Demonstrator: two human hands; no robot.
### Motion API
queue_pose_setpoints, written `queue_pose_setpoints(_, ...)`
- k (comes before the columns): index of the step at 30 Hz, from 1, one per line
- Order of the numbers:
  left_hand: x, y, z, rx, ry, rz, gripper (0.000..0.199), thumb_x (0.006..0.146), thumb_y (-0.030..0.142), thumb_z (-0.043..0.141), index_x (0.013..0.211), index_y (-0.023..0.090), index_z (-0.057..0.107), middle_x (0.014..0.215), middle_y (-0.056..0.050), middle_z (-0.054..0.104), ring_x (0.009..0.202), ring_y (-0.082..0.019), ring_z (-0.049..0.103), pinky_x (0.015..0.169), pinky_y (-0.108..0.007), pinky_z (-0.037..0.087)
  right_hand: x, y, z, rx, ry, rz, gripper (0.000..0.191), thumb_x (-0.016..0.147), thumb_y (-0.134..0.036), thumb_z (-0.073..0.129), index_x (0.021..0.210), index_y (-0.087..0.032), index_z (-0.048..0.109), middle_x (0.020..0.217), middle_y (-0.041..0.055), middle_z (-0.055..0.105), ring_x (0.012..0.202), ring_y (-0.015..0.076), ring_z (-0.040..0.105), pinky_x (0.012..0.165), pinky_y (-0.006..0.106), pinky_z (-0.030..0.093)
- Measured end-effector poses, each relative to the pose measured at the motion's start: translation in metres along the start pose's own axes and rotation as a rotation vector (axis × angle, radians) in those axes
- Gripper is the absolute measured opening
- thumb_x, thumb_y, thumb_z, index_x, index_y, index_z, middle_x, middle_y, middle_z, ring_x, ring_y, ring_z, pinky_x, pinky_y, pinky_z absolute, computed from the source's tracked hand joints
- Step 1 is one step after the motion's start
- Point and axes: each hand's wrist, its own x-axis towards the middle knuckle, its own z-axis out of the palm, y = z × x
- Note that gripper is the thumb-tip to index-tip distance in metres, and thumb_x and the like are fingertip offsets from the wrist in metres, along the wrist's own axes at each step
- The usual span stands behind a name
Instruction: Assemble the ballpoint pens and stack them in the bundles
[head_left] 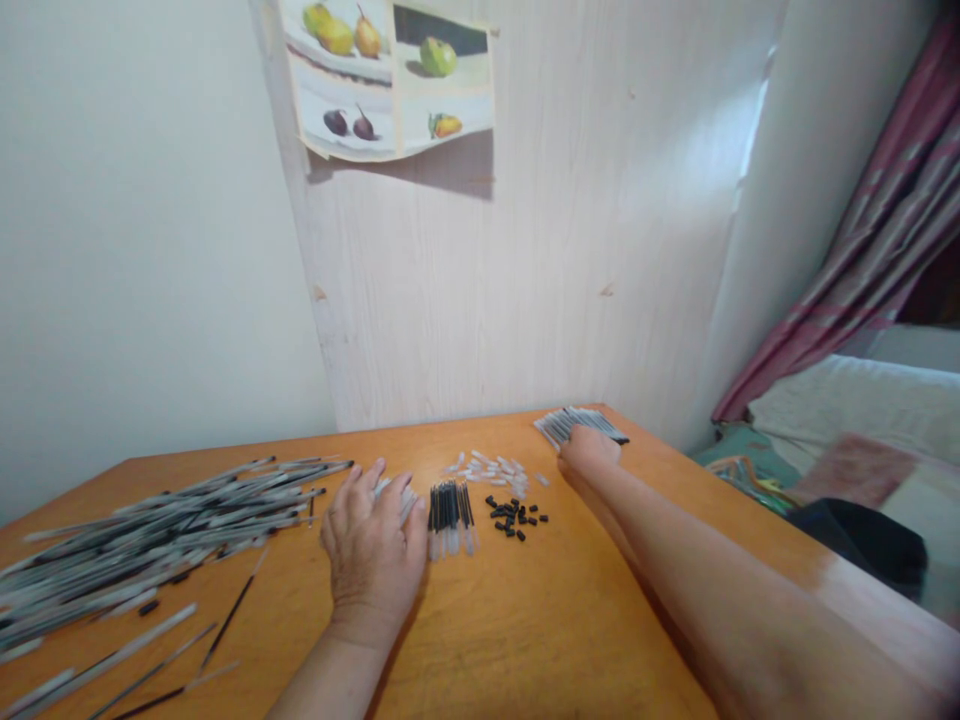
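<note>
My left hand rests on the wooden table with its fingers spread. Beneath and beside its fingers lie some whitish translucent pieces, partly hidden. Just right of its thumb is a neat row of thin black pen refills with clear lower ends. My right hand reaches to the table's far right corner, at a laid-out row of grey-clear pen sticks. Its fingers are turned away, so their grip is hidden. Between the hands lie small white plastic caps and short black plugs.
A large loose heap of pen sticks covers the table's left side, with stray thin refills nearer me. The wooden table meets the wall at the back. Right of the table are a black object and a pink curtain.
</note>
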Motion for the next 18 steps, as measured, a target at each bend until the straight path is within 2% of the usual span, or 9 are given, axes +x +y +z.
queue_pose_setpoints(6, 0.0, 0.002, -0.001, 0.0, -0.008, -0.009, 0.028, 0.087, 0.033, 0.054, 0.109, 0.021, 0.067, 0.137, -0.013, 0.052, 0.135, -0.034, 0.036, 0.11, -0.054, 0.028, 0.005, 0.009, -0.006, -0.004, 0.026, -0.036, 0.034, 0.09, -0.03, 0.045, 0.108, -0.018, 0.072, 0.115, 0.0155, 0.069, 0.106, 0.028, 0.066, 0.084, 0.037, 0.051)
queue_pose_setpoints(11, 0.001, 0.002, -0.002, -0.001, -0.005, -0.004, 0.028, 0.088, 0.034, 0.053, 0.108, 0.021, 0.067, 0.135, -0.013, 0.053, 0.134, -0.033, 0.037, 0.11, -0.053, 0.029, -0.001, 0.003, 0.003, -0.005, 0.02, -0.063, 0.034, 0.09, -0.032, 0.046, 0.103, -0.016, 0.074, 0.109, 0.0185, 0.071, 0.104, 0.0291, 0.066, 0.084, 0.037, 0.051)
queue_pose_setpoints(18, 0.001, 0.001, -0.002, -0.015, -0.002, 0.001, 0.027, 0.087, 0.033, 0.053, 0.108, 0.022, 0.067, 0.134, -0.012, 0.053, 0.134, -0.033, 0.037, 0.11, -0.053, 0.028, 0.0, -0.004, 0.007, -0.016, -0.014, -0.057, 0.034, 0.088, -0.031, 0.051, 0.106, -0.012, 0.074, 0.111, 0.0211, 0.07, 0.107, 0.0291, 0.065, 0.088, 0.036, 0.049)
